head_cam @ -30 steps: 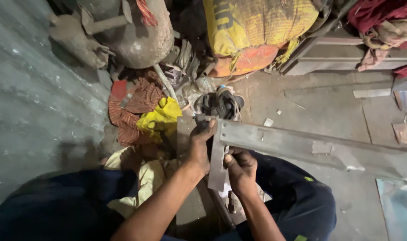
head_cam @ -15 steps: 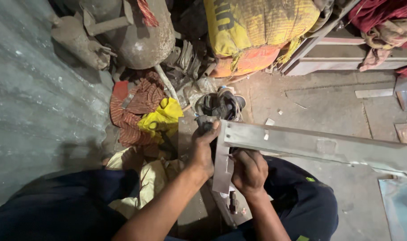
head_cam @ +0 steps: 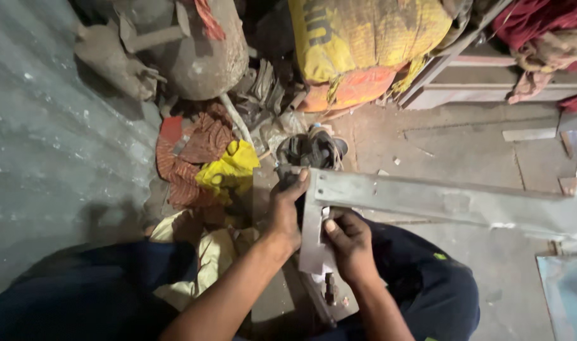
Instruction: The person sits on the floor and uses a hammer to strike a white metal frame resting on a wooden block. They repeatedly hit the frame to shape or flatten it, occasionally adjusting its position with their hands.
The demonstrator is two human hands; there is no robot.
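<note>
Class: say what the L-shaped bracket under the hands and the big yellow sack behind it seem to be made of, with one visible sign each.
Bracket: likely steel, dull grey, scuffed, flat with drilled holes. Sack: probably woven plastic, yellow with an orange lower part, creased and bulging.

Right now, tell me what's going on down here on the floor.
A person crouches on a concrete floor, working with both bare hands on an L-shaped grey metal bracket. The left hand grips its corner, thumb on top; the right hand holds the short downward leg. The long arm runs off to the right. Rags, a yellow cloth and a yellow sack lie behind.
</note>
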